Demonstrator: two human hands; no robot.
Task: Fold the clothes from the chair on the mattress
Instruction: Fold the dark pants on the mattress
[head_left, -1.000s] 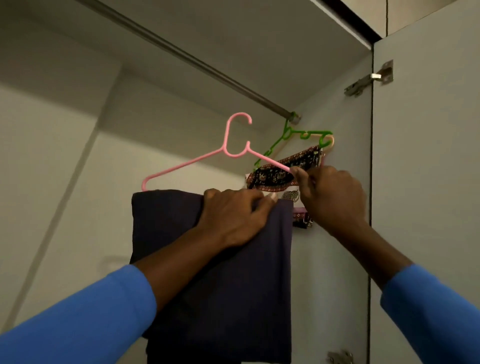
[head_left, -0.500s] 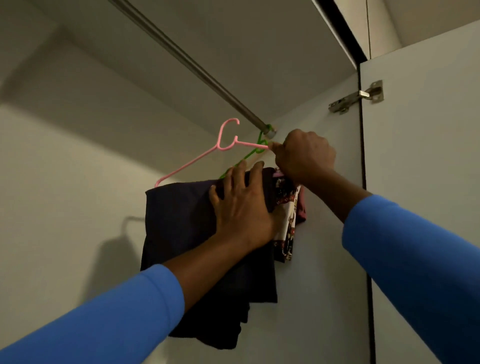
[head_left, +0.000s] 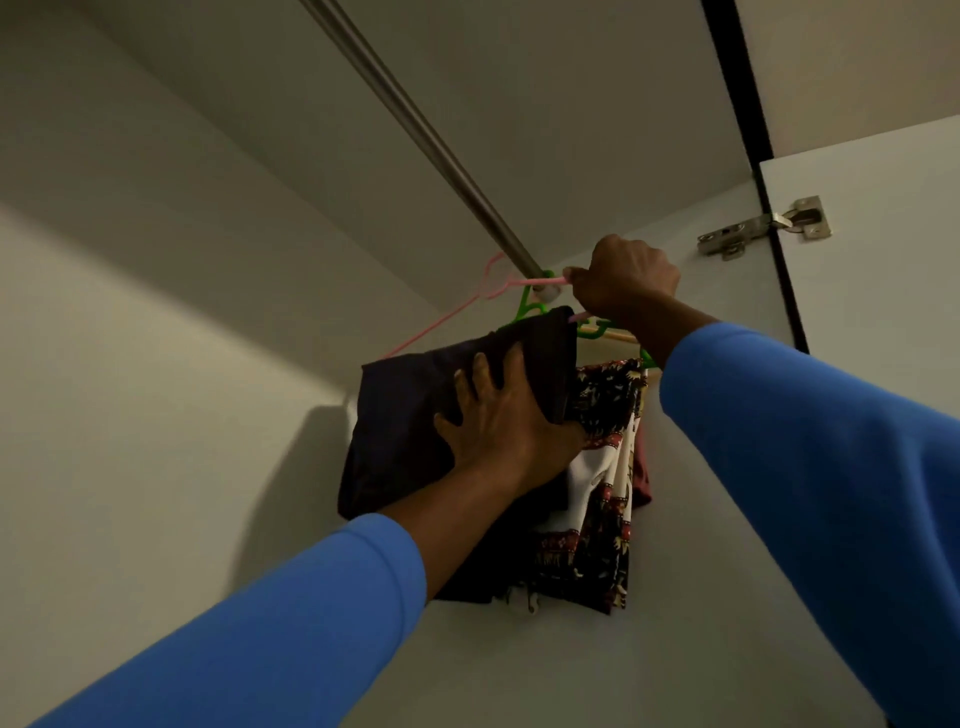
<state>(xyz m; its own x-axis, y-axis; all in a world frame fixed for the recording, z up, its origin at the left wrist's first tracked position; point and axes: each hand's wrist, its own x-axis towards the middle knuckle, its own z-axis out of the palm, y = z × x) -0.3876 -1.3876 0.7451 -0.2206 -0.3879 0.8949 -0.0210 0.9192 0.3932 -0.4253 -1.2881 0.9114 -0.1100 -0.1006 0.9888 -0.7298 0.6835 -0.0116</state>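
A dark folded garment (head_left: 405, 415) hangs over a pink hanger (head_left: 441, 322) inside a wardrobe. My left hand (head_left: 504, 410) grips the garment's right edge, fingers spread on its front and thumb behind it. My right hand (head_left: 623, 280) pinches the pink hanger's right arm just below the metal rail (head_left: 441, 150). The hanger's hook sits at the rail's far end. Behind the dark garment hangs a patterned black, red and white cloth (head_left: 602, 493) on a green hanger (head_left: 535, 306).
The wardrobe's side wall stands right behind the hanging clothes. An open door (head_left: 883, 312) with a metal hinge (head_left: 763, 226) is at the right. The back wall (head_left: 156, 415) stretches to the left.
Both hands have lifted the pink hanger with the dark garment up to the rail's end. The camera has tilted further upward.
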